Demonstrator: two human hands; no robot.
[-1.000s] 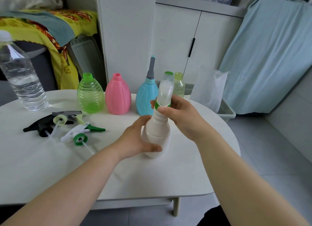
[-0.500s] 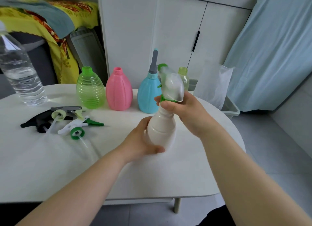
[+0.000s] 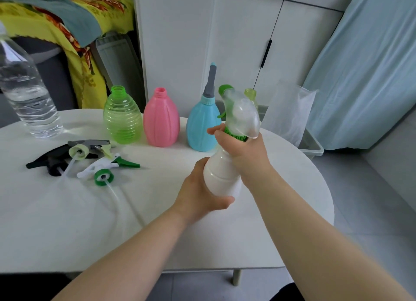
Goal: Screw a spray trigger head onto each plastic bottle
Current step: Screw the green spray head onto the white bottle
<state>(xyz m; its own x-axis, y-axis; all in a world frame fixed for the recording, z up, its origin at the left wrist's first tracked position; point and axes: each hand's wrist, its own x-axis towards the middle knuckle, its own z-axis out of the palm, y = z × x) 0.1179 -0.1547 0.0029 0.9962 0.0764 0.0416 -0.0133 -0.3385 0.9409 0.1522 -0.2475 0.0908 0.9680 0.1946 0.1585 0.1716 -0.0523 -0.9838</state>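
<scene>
We are holding the white, waisted plastic bottle (image 3: 221,177) above the round white table (image 3: 67,222), near its right half and in front of the row of standing bottles. Our left hand (image 3: 200,192) is wrapping closed around the bottle's lower body from the left, while our right hand (image 3: 245,150) is closing from the right on the ribbed green screw collar (image 3: 235,135) of the translucent spray trigger head (image 3: 242,115) seated at the neck. The bottle's long axis is running nearly upright, leaning slightly toward the top right, so the collar is lying directly above the left hand and within the right hand's fingers. We are judging that the coming turn depends on this alignment: the right hand, being nearer the collar, is placed to rotate it about that axis while the left is bracing the body. The ribbed green plastic bottle (image 3: 122,118) and the pink plastic bottle (image 3: 161,120) are standing open-necked behind, and loose trigger heads (image 3: 99,163) are lying well to the left.
</scene>
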